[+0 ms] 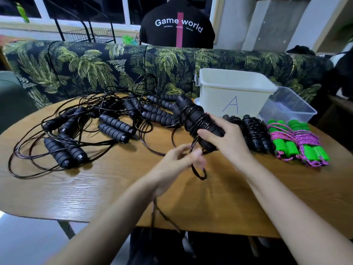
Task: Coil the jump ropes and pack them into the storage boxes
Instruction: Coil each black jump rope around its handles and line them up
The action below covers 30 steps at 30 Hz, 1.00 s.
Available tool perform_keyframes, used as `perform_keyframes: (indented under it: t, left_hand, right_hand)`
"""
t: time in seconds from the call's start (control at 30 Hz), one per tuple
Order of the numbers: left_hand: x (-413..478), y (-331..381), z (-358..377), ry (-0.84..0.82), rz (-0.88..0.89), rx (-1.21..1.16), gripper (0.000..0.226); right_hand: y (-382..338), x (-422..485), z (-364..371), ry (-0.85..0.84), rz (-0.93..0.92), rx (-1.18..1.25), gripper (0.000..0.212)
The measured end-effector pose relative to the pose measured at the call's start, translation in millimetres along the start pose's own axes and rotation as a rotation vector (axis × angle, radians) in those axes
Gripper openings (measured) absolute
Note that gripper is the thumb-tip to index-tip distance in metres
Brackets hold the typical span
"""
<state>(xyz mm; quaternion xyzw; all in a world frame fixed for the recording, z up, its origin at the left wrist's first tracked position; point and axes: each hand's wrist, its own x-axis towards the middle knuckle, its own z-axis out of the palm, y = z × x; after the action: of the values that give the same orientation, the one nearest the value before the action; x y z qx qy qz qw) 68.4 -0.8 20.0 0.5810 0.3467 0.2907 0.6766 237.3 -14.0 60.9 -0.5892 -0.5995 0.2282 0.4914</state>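
rope: handles [193, 119] half wound in cord [199, 174], held over the table [95, 188] near the box [235, 87]
right grip: right hand [227, 138] wrapped round the handles
left grip: left hand [177, 159] pinches the cord tail, bit blurry tbh
handling: light, springy cord, so probably hold the wraps

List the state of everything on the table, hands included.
Right hand: grips the half-wound black rope by its handles.
Left hand: holds that rope's loose cord.
Black ropes at left: uncoiled, tangled.
Black bundles at right: coiled, unpacked.
Green-handled ropes: coiled, unpacked.
White box: open, marked A.
Clear box: open.
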Motion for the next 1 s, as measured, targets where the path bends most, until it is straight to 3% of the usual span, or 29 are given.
perform_keyframes:
  t: [0.1,0.2,0.3,0.37,0.47,0.6,0.7,0.77,0.87,1.0]
  left_hand:
    - [-1,3,-19,-0.013,0.072,0.132,0.035]
    - [6,33,-54,0.122,0.276,0.536,0.036]
    - [17,46,-73,0.330,0.483,1.095,0.040]
    - [26,39,-66,0.531,0.536,1.307,0.038]
    - [30,22,-42,0.709,0.595,1.338,0.055]
    - [35,2,-25,0.623,0.684,1.462,0.078]
    - [51,2,-28,0.560,0.705,1.333,0.077]
    - [59,6,-30,0.472,0.718,1.023,0.071]
    - [62,19,-25,0.265,0.537,0.493,0.024]
    - [75,24,-25,0.260,0.453,0.273,0.030]
  right_hand:
    - [9,-2,-4,0.031,0.092,0.129,0.046]
    - [15,-9,-8,0.049,0.145,0.203,0.043]
    - [14,-17,6,0.072,0.171,0.283,0.034]
    - [11,-20,18,0.128,0.200,0.392,0.027]
    - [11,-20,30,0.215,0.307,0.592,0.033]
    - [10,-19,34,0.242,0.393,0.690,0.049]
    - [11,-20,33,0.188,0.403,0.695,0.044]
    - [12,-18,33,0.148,0.393,0.698,0.045]
    - [16,-10,28,0.126,0.338,0.678,0.046]
    - [25,9,27,0.141,0.237,0.390,0.045]
